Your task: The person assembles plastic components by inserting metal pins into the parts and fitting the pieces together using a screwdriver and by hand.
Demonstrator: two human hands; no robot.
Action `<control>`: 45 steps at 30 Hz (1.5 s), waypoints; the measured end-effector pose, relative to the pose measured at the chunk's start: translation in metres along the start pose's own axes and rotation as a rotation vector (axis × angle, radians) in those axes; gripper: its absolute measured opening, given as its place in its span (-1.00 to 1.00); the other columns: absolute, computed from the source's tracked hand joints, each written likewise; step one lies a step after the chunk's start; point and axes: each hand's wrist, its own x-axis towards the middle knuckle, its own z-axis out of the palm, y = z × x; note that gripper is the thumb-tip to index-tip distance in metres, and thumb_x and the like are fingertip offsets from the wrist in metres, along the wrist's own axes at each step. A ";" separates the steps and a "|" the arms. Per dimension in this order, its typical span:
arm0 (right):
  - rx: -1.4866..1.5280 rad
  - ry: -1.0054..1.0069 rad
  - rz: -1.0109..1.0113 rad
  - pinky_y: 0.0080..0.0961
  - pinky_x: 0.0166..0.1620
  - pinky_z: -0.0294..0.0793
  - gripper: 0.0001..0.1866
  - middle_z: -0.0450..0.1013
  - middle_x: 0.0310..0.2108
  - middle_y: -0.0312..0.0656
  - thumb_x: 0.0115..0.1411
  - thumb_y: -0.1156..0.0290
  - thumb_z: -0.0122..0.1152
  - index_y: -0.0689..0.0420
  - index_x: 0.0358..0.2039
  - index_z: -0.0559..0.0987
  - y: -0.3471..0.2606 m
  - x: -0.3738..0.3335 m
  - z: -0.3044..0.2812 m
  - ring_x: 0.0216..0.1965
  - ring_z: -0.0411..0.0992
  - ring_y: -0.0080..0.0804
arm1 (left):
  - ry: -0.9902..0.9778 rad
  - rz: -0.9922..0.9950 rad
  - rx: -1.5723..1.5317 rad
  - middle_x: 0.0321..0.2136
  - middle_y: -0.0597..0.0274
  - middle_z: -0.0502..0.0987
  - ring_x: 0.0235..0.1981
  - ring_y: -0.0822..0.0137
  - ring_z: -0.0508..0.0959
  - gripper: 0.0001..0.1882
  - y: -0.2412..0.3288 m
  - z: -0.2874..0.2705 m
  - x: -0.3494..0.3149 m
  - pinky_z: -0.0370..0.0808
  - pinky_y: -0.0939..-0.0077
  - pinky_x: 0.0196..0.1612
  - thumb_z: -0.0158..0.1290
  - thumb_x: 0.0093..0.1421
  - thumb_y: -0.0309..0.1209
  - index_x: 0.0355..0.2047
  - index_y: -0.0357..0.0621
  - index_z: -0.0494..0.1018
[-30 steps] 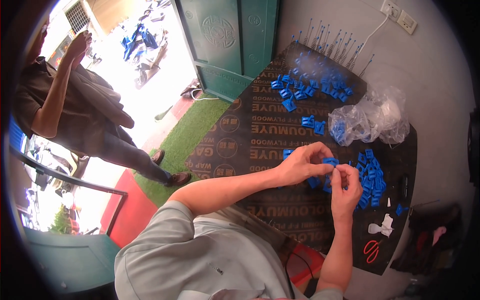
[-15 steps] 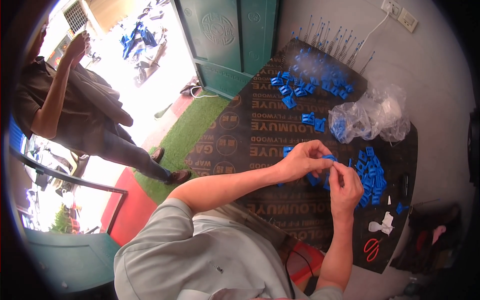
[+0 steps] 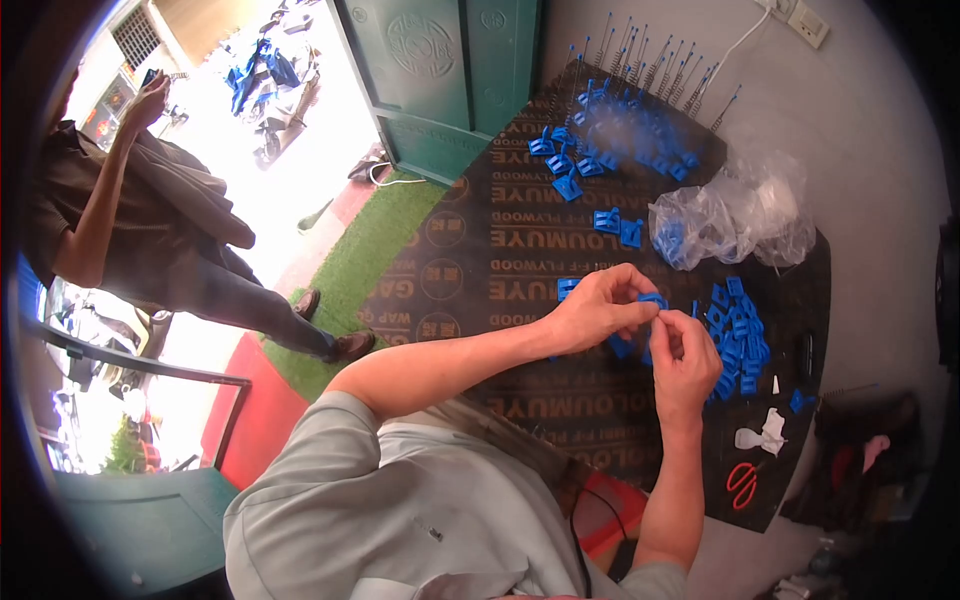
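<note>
Above the near part of the dark plywood table [image 3: 540, 250], my two hands meet fingertip to fingertip. Between its thumb and fingers, my left hand [image 3: 598, 312] grips a small blue plastic part [image 3: 652, 299], mostly covered by the fingers. The thumb and forefinger of my right hand [image 3: 686, 362] are pinched together against the near edge of that part; whatever lies between them is too small to tell. Just right of my right hand is a pile of blue plastic parts [image 3: 735, 335]. A few more blue pieces lie partly hidden under my hands, with one [image 3: 568, 288] beyond my left wrist.
Upright wire springs with blue tips [image 3: 655, 70] line the far edge behind scattered blue clips [image 3: 567, 187]. A clear plastic bag [image 3: 745, 215] lies at right. Red-handled scissors [image 3: 742, 484] and crumpled white paper [image 3: 774, 428] lie near right. Another person [image 3: 140, 220] stands left near a green door [image 3: 430, 80].
My view has shifted slightly, moving the scene a little up and left. Both hands keep their hold at the blue part, with only slight finger movement. The other person's raised hand has lowered a little.
</note>
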 end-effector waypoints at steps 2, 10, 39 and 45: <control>0.007 -0.006 0.016 -0.38 -0.38 0.53 -0.86 0.60 -0.41 -0.21 0.24 0.60 0.47 0.17 -0.22 0.66 0.000 0.000 0.001 -0.46 0.57 -0.32 | -0.010 0.012 0.036 -0.25 0.28 0.64 -0.30 0.52 0.61 -0.69 0.000 -0.001 -0.001 0.61 0.54 -0.27 0.26 0.43 -0.31 0.02 -0.24 0.51; 0.021 0.010 0.059 -0.45 -0.42 0.53 -0.85 0.60 -0.42 -0.22 0.24 0.57 0.49 0.17 -0.22 0.66 0.001 -0.001 0.002 -0.50 0.55 -0.39 | 0.028 0.075 0.257 -0.26 0.27 0.66 -0.31 0.55 0.59 -0.65 0.008 0.003 -0.005 0.60 0.54 -0.27 0.25 0.44 -0.26 0.04 -0.26 0.50; 0.181 0.019 0.256 -0.62 -0.41 0.50 -0.90 0.61 -0.43 -0.31 0.28 0.59 0.46 0.20 -0.23 0.66 0.001 -0.003 0.003 -0.48 0.50 -0.65 | 0.042 -0.014 -0.170 -0.26 0.27 0.66 -0.29 0.48 0.68 -0.77 -0.001 0.000 -0.001 0.69 0.49 -0.20 0.27 0.42 -0.42 0.00 -0.24 0.55; 0.326 0.013 0.335 -0.69 -0.39 0.46 -0.90 0.58 -0.43 -0.38 0.30 0.58 0.46 0.19 -0.23 0.66 0.010 -0.006 0.006 -0.46 0.46 -0.73 | 0.041 -0.009 -0.152 -0.27 0.28 0.67 -0.29 0.49 0.67 -0.78 -0.001 0.000 -0.001 0.69 0.49 -0.19 0.27 0.42 -0.42 -0.01 -0.24 0.56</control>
